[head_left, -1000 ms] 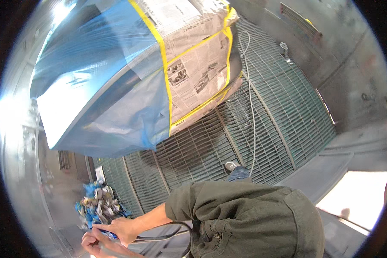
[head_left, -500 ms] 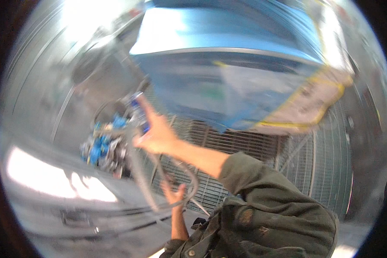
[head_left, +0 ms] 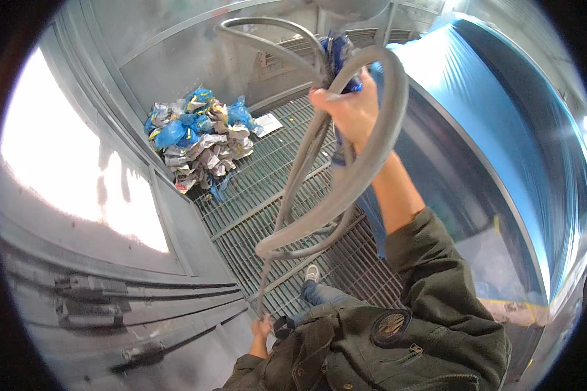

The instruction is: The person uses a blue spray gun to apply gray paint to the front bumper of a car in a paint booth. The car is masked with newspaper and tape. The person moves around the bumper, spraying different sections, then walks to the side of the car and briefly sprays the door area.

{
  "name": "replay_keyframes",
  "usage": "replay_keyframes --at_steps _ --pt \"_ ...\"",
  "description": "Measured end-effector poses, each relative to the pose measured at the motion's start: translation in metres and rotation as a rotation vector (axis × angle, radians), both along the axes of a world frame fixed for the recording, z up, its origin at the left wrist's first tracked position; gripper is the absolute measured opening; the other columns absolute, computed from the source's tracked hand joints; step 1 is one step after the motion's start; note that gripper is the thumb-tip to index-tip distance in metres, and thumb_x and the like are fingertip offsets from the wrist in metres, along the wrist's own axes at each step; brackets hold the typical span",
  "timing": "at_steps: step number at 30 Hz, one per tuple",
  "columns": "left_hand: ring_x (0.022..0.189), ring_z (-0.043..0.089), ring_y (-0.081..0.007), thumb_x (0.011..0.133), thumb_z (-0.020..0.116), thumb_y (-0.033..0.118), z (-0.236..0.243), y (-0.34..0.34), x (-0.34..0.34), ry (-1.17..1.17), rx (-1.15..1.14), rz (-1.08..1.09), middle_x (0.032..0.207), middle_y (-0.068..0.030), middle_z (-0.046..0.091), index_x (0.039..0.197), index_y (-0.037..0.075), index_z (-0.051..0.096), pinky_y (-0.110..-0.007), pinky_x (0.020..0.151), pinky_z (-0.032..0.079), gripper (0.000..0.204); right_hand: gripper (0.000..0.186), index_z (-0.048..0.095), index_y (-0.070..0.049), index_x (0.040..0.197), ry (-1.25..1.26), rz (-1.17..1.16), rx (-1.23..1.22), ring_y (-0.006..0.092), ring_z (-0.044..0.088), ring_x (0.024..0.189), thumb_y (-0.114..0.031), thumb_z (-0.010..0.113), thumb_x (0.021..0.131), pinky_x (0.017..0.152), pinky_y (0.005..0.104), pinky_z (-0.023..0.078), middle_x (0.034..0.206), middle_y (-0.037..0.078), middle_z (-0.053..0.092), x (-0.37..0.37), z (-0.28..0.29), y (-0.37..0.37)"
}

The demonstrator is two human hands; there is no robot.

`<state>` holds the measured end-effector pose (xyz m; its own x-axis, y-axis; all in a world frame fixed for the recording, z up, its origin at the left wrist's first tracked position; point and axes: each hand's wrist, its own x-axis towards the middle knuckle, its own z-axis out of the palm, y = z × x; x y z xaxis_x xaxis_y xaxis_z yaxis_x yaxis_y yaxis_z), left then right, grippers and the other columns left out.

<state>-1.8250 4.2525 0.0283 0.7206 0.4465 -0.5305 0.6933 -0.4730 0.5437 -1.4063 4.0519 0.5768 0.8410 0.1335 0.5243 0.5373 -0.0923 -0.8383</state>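
My right hand is raised at the upper middle, its fingers wrapped round a blue, metallic spray gun. Part of the gun is hidden by the hand and by loops of hose, and its top blends into the pale background. A thick grey hose hangs in large loops about this hand and runs down to my left. Low and close to my body, my left hand is closed on the thin lower length of that hose.
Crumpled paper and blue plastic film lie heaped by the far left wall. Slatted grating covers the floor. On the right stands a vehicle body under blue masking film. A grey wall with black bars runs along my left.
The view has swung, bringing the paper heap further up and the covered vehicle to the right. My right hand has risen with the spray gun. My left hand's spread fingers have closed on the hose.
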Motion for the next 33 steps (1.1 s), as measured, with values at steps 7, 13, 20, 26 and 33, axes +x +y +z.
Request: replay_keyframes --at_steps 7,13,20,26,33 --pt "0.038 0.036 -0.0100 0.096 0.060 0.038 0.159 0.113 0.274 -0.572 -0.460 0.824 0.054 0.0030 0.041 0.068 0.011 0.048 -0.029 0.034 0.026 0.040 0.093 0.031 -0.018 0.151 -0.113 0.152 -0.225 0.0249 0.069 0.086 -0.010 0.073 0.069 0.078 0.0361 0.052 0.101 0.018 0.070 0.112 -0.060 0.089" --pt "0.047 0.030 -0.0049 0.099 0.050 0.026 0.328 0.169 0.472 -0.852 -0.843 0.415 0.062 0.0048 0.038 0.088 0.009 0.051 -0.022 0.040 0.022 0.021 0.089 0.026 -0.023 0.152 0.164 0.111 -0.314 0.0368 0.070 0.082 -0.011 0.066 0.074 0.074 0.0395 0.053 0.092 0.021 0.070 0.170 -0.172 0.182" --pt "0.081 0.063 -0.0334 0.097 0.050 0.010 0.342 0.203 0.599 -0.759 -0.128 -0.457 0.087 -0.0221 0.061 0.120 -0.002 0.051 -0.041 0.070 0.048 0.026 0.114 0.021 -0.019 0.154 0.285 0.003 -0.180 0.0423 0.066 0.096 -0.039 0.087 0.063 0.084 0.0440 0.050 0.104 0.022 0.069 0.251 -0.201 0.280" --pt "0.096 0.059 -0.0443 0.094 0.049 0.004 0.316 0.238 0.689 -0.598 -0.205 -0.707 0.109 -0.0293 0.057 0.139 -0.003 0.030 -0.046 0.082 0.047 0.049 0.111 0.022 -0.021 0.153 0.441 -0.249 -0.246 0.0437 0.065 0.096 -0.015 0.078 0.058 0.080 0.0438 0.052 0.108 0.023 0.067 0.324 -0.205 0.303" --pt "0.078 0.063 -0.0409 0.088 0.057 0.008 0.283 0.276 0.782 -0.399 -0.327 -0.823 0.079 -0.0204 0.064 0.127 0.002 0.052 -0.044 0.071 0.049 0.039 0.103 0.026 -0.016 0.152 0.360 -0.494 -0.019 0.0357 0.069 0.095 -0.004 0.074 0.063 0.083 0.0404 0.054 0.108 0.020 0.068 0.442 -0.207 0.286"
